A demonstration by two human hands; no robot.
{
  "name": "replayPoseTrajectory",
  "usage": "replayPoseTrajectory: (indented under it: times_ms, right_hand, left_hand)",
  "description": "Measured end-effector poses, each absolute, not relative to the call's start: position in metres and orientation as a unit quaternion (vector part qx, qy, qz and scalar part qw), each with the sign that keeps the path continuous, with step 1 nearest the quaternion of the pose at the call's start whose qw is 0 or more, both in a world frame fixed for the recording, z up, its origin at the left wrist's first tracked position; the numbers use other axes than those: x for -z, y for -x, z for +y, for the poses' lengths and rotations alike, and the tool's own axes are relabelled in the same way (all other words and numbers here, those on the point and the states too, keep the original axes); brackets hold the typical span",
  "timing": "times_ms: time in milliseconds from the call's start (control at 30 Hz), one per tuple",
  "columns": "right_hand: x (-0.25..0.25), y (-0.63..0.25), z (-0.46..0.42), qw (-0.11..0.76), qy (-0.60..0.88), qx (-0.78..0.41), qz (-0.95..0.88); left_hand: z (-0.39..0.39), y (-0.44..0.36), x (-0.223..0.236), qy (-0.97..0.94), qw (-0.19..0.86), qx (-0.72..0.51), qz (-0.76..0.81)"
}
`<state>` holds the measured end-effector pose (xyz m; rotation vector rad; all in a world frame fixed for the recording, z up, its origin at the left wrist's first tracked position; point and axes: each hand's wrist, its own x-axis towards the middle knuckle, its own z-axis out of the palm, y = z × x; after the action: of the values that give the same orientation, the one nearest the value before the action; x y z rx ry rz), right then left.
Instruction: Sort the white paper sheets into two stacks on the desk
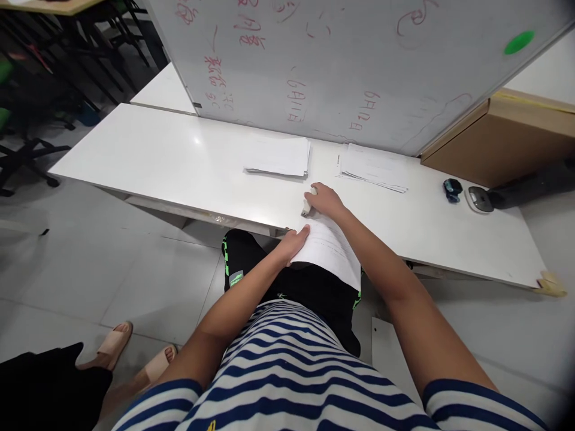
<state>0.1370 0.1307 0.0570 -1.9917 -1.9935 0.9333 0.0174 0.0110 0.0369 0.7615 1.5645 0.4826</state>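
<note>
Wears a blue-and-white striped T-shirt (291, 371) closest to the camera, above black trousers (247, 251). Reaches the left forearm forward and inward, gripping the left edge of some printed paper (330, 244) with the left hand (294, 244), thumb on top. Stretches the right arm farther out, bent inward, and curls the right hand (327, 200) around a pale stapler-like tool (308, 206), just beside the paper's far end; cannot tell contact there. Spreads the paper from the white desk (179, 158) back over the trousers. Faces two paper stacks (276, 157) before a whiteboard (336, 66).
</note>
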Motion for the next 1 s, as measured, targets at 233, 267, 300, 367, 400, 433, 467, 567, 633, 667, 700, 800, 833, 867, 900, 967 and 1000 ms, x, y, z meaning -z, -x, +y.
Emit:
replayPoseTrajectory:
  times_ms: [233, 267, 300, 367, 400, 433, 467, 567, 633, 667, 700, 800, 833, 867, 900, 967, 1000]
  right_hand:
    - [-0.055, -0.137, 0.130, 0.090, 0.669, -0.298, -0.675]
    - [-0.056, -0.137, 0.130, 0.089, 0.669, -0.298, -0.675]
    - [-0.056, -0.137, 0.130, 0.088, 0.669, -0.299, -0.675]
    - [-0.056, -0.138, 0.129, 0.091, 0.666, -0.299, -0.677]
    - [-0.057, -0.138, 0.129, 0.092, 0.665, -0.298, -0.678]
    - [-0.057, -0.138, 0.128, 0.093, 0.664, -0.299, -0.679]
    - [-0.058, -0.138, 0.128, 0.091, 0.664, -0.303, -0.677]
    - [-0.058, -0.138, 0.128, 0.089, 0.667, -0.314, -0.670]
    - [-0.056, -0.138, 0.129, 0.093, 0.671, -0.307, -0.668]
    - [-0.055, -0.138, 0.130, 0.097, 0.673, -0.300, -0.669]
    - [-0.054, -0.139, 0.130, 0.100, 0.674, -0.293, -0.670]
    - [-0.051, -0.140, 0.131, 0.104, 0.673, -0.286, -0.674]
    - [-0.050, -0.140, 0.131, 0.105, 0.672, -0.285, -0.675]
    - [-0.050, -0.140, 0.131, 0.105, 0.671, -0.285, -0.677]
    - [-0.050, -0.141, 0.131, 0.104, 0.670, -0.283, -0.678]
    - [-0.050, -0.140, 0.130, 0.102, 0.670, -0.279, -0.680]
    - [-0.050, -0.140, 0.129, 0.101, 0.671, -0.278, -0.680]
  left_hand:
    - [0.003, -0.036, -0.042, -0.326, 0.606, -0.234, 0.686]
    - [0.002, -0.038, -0.042, -0.356, 0.579, -0.252, 0.689]
    - [0.001, -0.039, -0.041, -0.386, 0.551, -0.270, 0.689]
    - [0.002, -0.038, -0.038, -0.439, 0.494, -0.288, 0.693]
    - [0.005, -0.036, -0.036, -0.456, 0.470, -0.287, 0.699]
    - [0.007, -0.034, -0.035, -0.469, 0.450, -0.282, 0.705]
    - [0.011, -0.031, -0.033, -0.480, 0.437, -0.274, 0.710]
    - [0.018, -0.023, -0.029, -0.505, 0.424, -0.255, 0.707]
    - [0.018, -0.019, -0.027, -0.508, 0.426, -0.248, 0.706]
    - [0.018, -0.018, -0.026, -0.505, 0.426, -0.248, 0.708]
    - [0.016, -0.018, -0.025, -0.502, 0.424, -0.250, 0.711]
    - [0.013, -0.017, -0.024, -0.501, 0.412, -0.261, 0.715]
    - [0.013, -0.017, -0.024, -0.501, 0.408, -0.266, 0.716]
    - [0.014, -0.017, -0.024, -0.501, 0.405, -0.270, 0.716]
    - [0.014, -0.016, -0.025, -0.500, 0.402, -0.273, 0.717]
    - [0.016, -0.016, -0.026, -0.502, 0.396, -0.276, 0.718]
    - [0.016, -0.016, -0.026, -0.506, 0.393, -0.275, 0.717]
